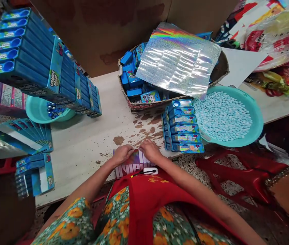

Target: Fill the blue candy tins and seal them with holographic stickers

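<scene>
At the table's near edge lies a shiny purplish sticker sheet [130, 166] with rows of pale rectangles. My left hand [123, 153] is closed at its upper left part, fingers curled onto the sheet. Close beside it, my right hand [150, 149] is pinched over the sheet's upper right; its fingertips are hidden, so what they hold cannot be made out. To the right stands a row of blue candy tins [184, 128], several bearing glittery stickers. A white device with a black cable [151, 170] rests against the red apron, just below the sheet.
A woven basket [144, 107] holds blue tins, with a silver holographic sheet [177, 59] on top. A turquoise basin [258, 115] of pale blue candies stands right. Leftward are stacked blue boxes [37, 58], another turquoise basin [32, 110] and a red stool [252, 173] is at right.
</scene>
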`<action>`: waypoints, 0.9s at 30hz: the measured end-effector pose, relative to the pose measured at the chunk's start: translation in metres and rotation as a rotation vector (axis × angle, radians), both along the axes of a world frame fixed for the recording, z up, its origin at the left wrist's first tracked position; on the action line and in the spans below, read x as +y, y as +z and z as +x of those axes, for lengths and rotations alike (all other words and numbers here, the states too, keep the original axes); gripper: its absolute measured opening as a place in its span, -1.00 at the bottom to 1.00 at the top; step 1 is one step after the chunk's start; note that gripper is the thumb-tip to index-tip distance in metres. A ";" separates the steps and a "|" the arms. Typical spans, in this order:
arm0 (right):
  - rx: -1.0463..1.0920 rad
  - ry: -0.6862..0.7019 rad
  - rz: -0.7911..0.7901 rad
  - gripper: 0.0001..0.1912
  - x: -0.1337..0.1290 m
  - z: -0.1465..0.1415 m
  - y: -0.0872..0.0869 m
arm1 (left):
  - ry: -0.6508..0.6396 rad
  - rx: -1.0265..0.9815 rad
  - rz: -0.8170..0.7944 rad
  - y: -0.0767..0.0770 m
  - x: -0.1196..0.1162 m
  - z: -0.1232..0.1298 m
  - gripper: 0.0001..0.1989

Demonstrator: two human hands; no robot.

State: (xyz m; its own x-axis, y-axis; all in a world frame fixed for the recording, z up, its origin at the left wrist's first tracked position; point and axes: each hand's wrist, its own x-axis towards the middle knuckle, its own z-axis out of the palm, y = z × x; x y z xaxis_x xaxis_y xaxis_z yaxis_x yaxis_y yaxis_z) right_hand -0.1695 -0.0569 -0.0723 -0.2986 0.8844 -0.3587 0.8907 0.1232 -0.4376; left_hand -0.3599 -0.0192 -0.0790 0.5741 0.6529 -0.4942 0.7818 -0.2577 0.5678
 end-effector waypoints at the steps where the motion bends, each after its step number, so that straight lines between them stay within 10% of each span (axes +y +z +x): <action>1: -0.019 -0.006 0.015 -0.76 0.000 -0.002 0.001 | 0.008 0.002 -0.015 0.000 0.000 0.000 -0.72; 18: 0.047 0.253 -0.017 -0.77 -0.015 -0.012 0.002 | 0.252 0.044 -0.168 -0.021 0.007 0.004 -0.78; 22: 0.183 0.024 -0.057 -0.93 -0.015 -0.004 0.019 | 0.285 0.051 -0.090 -0.009 0.007 0.010 -0.76; 27: 0.449 -0.386 0.035 -0.93 -0.020 0.024 0.075 | 0.338 -0.470 -0.198 0.048 0.005 0.031 -0.61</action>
